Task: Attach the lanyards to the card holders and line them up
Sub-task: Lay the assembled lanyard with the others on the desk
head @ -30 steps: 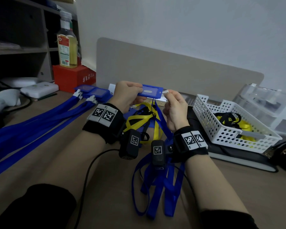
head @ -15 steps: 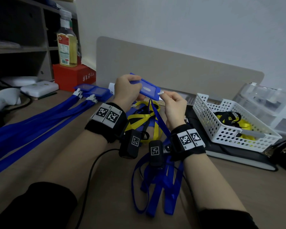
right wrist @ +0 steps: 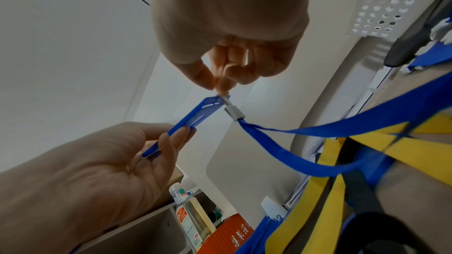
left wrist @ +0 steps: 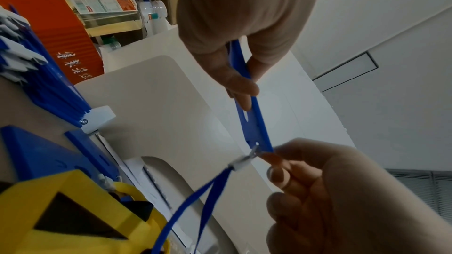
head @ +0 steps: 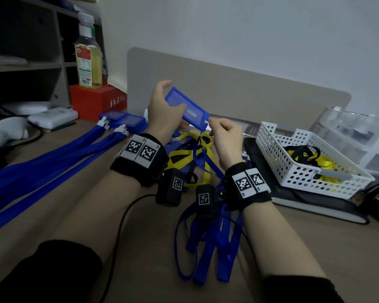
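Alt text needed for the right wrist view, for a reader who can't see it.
The right hand pinches the metal clip of a blue ribbon lanyard at the slotted end of a flat blue plastic card holder, which the left hand holds by its other end. Yellow straps lie below.

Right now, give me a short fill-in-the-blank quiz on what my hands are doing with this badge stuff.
1. The left hand holds a ____ card holder.
2. The right hand pinches the lanyard clip at the holder's ____.
3. The white basket holds yellow and ____ lanyards.

Missing words: blue; corner; black
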